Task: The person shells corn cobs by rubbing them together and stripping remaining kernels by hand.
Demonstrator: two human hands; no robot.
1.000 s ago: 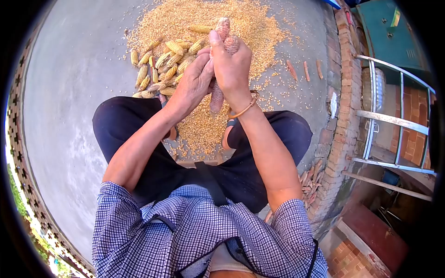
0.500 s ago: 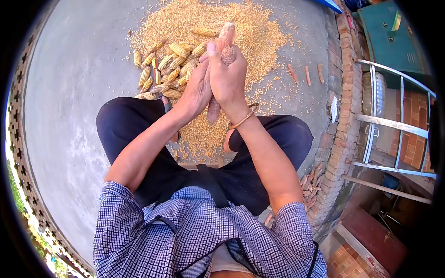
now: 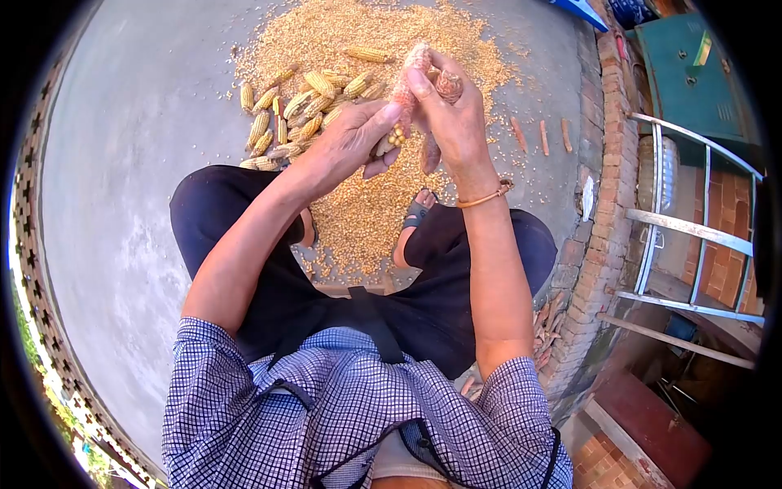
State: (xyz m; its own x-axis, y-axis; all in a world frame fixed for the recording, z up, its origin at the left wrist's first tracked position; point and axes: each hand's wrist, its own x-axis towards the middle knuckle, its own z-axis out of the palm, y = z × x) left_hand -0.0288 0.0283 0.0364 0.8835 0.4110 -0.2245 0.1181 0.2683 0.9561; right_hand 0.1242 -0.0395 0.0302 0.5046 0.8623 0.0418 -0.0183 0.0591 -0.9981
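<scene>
Over the kernel heap, my left hand (image 3: 346, 147) grips the lower end of a mostly stripped corn cob (image 3: 404, 99), where a few yellow kernels remain. My right hand (image 3: 458, 122) is closed too, its thumb and fingers on the upper part of that cob. A second, bare reddish cob (image 3: 449, 86) sits in the right palm, its lower end (image 3: 431, 153) showing below the hand. Unshelled corn ears (image 3: 318, 83) lie piled just beyond my left hand. Loose yellow kernels (image 3: 350, 220) spread under both hands and between my feet.
Several bare cobs (image 3: 544, 137) lie on the concrete floor to the right, and more cobs (image 3: 547, 326) are heaped near my right knee. A brick edge (image 3: 608, 163) runs along the right, with a metal ladder-like frame (image 3: 692, 227) beyond it.
My hands were pressed together around the cobs; now they have moved apart and slightly right. The cob's lower end with its few kernels has come into view between them.
</scene>
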